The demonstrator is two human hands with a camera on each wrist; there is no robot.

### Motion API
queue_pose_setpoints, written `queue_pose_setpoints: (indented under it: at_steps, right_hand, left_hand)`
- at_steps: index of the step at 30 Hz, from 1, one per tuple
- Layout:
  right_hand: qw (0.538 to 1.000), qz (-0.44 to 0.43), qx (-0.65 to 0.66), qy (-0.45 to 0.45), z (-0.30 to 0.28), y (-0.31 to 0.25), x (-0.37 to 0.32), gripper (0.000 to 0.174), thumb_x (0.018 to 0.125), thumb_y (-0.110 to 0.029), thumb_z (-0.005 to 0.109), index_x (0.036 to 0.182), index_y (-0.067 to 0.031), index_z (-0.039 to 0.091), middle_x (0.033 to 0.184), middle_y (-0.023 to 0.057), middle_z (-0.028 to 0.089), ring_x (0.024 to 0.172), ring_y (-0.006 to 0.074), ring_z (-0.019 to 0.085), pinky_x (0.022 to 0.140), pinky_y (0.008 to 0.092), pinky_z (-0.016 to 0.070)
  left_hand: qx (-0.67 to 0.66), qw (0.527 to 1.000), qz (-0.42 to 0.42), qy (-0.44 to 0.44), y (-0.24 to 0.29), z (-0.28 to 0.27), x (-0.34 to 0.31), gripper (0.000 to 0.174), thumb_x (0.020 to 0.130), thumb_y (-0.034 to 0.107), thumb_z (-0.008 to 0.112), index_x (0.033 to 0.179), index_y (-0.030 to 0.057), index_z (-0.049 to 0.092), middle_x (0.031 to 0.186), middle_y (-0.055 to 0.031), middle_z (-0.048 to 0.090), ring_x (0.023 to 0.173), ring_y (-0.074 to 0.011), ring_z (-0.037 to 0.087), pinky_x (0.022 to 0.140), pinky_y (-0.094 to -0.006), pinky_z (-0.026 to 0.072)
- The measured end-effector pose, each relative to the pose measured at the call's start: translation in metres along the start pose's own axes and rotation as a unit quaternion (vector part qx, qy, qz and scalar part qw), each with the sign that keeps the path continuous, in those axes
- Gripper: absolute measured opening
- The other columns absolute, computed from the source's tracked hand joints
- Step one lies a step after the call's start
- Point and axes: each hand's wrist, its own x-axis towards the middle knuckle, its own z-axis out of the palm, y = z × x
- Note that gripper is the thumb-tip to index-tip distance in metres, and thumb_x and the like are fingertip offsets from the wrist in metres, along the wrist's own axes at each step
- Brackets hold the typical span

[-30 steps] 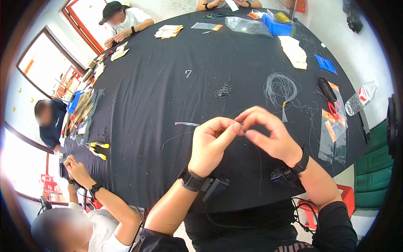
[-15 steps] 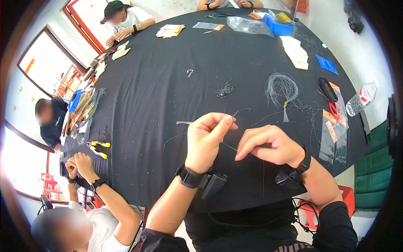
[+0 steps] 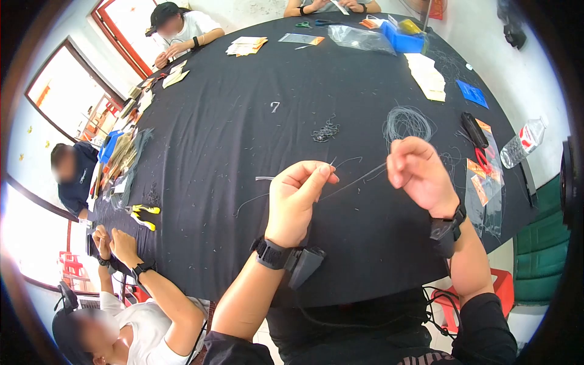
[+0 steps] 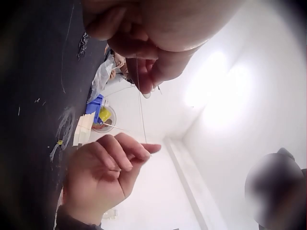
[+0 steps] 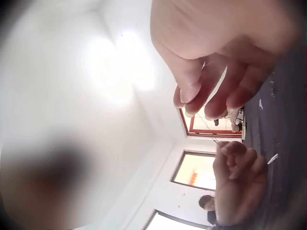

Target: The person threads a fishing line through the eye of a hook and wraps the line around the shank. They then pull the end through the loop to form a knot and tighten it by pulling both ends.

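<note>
In the head view my left hand (image 3: pixel 297 198) pinches a fine dark line between thumb and forefinger, and a small hook-like tip shows above the fingertips. Up and to the right, my right hand (image 3: pixel 423 176) pinches the same line (image 3: pixel 359 180), which stretches between both hands. The right wrist view has my right thumb and fingertips (image 5: pixel 189 93) together on the line, with my left hand (image 5: pixel 237 179) beyond. A coil of line (image 3: pixel 407 123) lies behind my right hand. The dark pile of hooks (image 3: pixel 325 129) is farther back.
Yellow-handled pliers (image 3: pixel 143 216) lie at the left, near another person's hands. Pale cards (image 3: pixel 426 76), a blue box (image 3: pixel 401 38) and a plastic bag (image 3: pixel 361 39) are at the back. At the right are red-handled scissors (image 3: pixel 482 159) and a water bottle (image 3: pixel 524 143). Other people sit around the table.
My right hand has moved from beside my left hand, first down, then up and to the right, drawing the line out. My left hand has shifted slightly left and keeps its pinch.
</note>
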Motion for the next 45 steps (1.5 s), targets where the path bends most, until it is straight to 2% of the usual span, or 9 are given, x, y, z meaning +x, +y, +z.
queue_pose_setpoints:
  at_steps: [3,7,13,18,21,24,25,29,45]
  right_hand:
    - [0.990,-0.032,0.114,-0.081,-0.016,-0.010,0.002,0.029,0.094,-0.019,0.059,0.117,-0.0055,0.068,0.101,0.0064,0.060,0.087,0.0196,0.054,0.077,0.0306,0.0497]
    - [0.978,-0.060,0.152,-0.127,-0.024,-0.022,0.002,0.035,0.097,-0.015,0.057,0.131,-0.0138,0.064,0.108,0.0023,0.059,0.093,0.0172,0.053,0.080,0.0311,0.0498]
    - [0.984,-0.096,0.124,-0.082,-0.034,-0.015,0.000,0.031,0.096,-0.026,0.067,0.122,-0.0103,0.068,0.102,0.0016,0.060,0.087,0.0168,0.055,0.078,0.0312,0.0488]
    - [0.991,-0.072,-0.113,0.010,-0.016,-0.017,0.004,0.020,0.092,-0.019,0.072,0.107,-0.0056,0.074,0.109,0.0055,0.063,0.091,0.0167,0.058,0.085,0.0313,0.0482]
    - [0.928,-0.086,-0.356,0.065,0.002,-0.013,0.007,0.013,0.090,-0.009,0.071,0.099,-0.0029,0.076,0.113,0.0106,0.068,0.093,0.0153,0.063,0.090,0.0292,0.0496]
    - [0.932,0.098,-0.333,0.103,0.021,-0.019,0.006,0.011,0.089,-0.007,0.071,0.097,0.0001,0.076,0.095,0.0090,0.073,0.084,0.0118,0.067,0.079,0.0253,0.0526]
    - [0.928,0.143,-0.324,0.114,0.027,-0.021,0.006,0.010,0.088,-0.005,0.071,0.093,0.0021,0.075,0.077,0.0052,0.072,0.071,0.0102,0.068,0.065,0.0223,0.0528]
    - [0.922,0.186,-0.334,0.065,0.024,-0.012,0.005,0.009,0.087,-0.005,0.071,0.090,0.0025,0.074,0.073,0.0057,0.071,0.060,0.0089,0.065,0.055,0.0210,0.0495]
    - [0.903,0.230,-0.362,-0.006,0.030,-0.013,0.003,0.013,0.085,-0.008,0.072,0.092,0.0026,0.076,0.073,0.0054,0.070,0.060,0.0084,0.064,0.056,0.0218,0.0491]
  left_hand:
    - [-0.009,1.000,-0.007,0.001,0.000,-0.002,0.002,0.013,0.096,0.017,0.065,0.095,0.0049,0.070,0.087,-0.0010,0.070,0.064,-0.0018,0.044,0.060,-0.0190,0.0349]
    - [-0.013,1.000,-0.010,-0.004,-0.001,-0.002,0.001,0.012,0.096,0.017,0.065,0.096,0.0052,0.070,0.087,-0.0009,0.070,0.064,-0.0018,0.044,0.060,-0.0192,0.0349]
    - [-0.001,1.000,-0.005,0.000,-0.002,-0.002,0.002,0.012,0.096,0.017,0.065,0.095,0.0056,0.070,0.087,-0.0011,0.070,0.066,-0.0026,0.045,0.062,-0.0198,0.0355]
    - [0.040,0.998,0.035,-0.015,-0.003,0.002,0.003,0.013,0.097,0.014,0.063,0.093,0.0031,0.068,0.096,-0.0034,0.070,0.085,-0.0086,0.060,0.080,-0.0237,0.0462]
    - [0.121,0.989,0.077,-0.039,-0.004,0.000,0.004,0.011,0.096,0.012,0.065,0.094,0.0015,0.067,0.106,-0.0068,0.070,0.100,-0.0146,0.064,0.092,-0.0285,0.0479]
    - [0.281,0.931,0.226,-0.053,0.000,-0.001,0.008,0.008,0.091,0.009,0.068,0.095,0.0017,0.068,0.114,-0.0103,0.069,0.109,-0.0203,0.064,0.097,-0.0326,0.0480]
    - [0.340,0.893,0.290,-0.055,0.003,-0.001,0.009,0.008,0.090,0.008,0.069,0.095,0.0021,0.069,0.116,-0.0114,0.069,0.111,-0.0221,0.064,0.097,-0.0338,0.0482]
    - [0.370,0.865,0.334,-0.059,0.012,0.003,0.004,0.008,0.081,0.004,0.074,0.088,0.0041,0.072,0.121,-0.0127,0.069,0.113,-0.0262,0.064,0.096,-0.0358,0.0496]
    - [0.382,0.826,0.407,-0.078,0.014,0.002,0.004,0.016,0.069,-0.001,0.079,0.083,0.0061,0.075,0.106,-0.0018,0.074,0.091,-0.0206,0.066,0.078,-0.0309,0.0540]
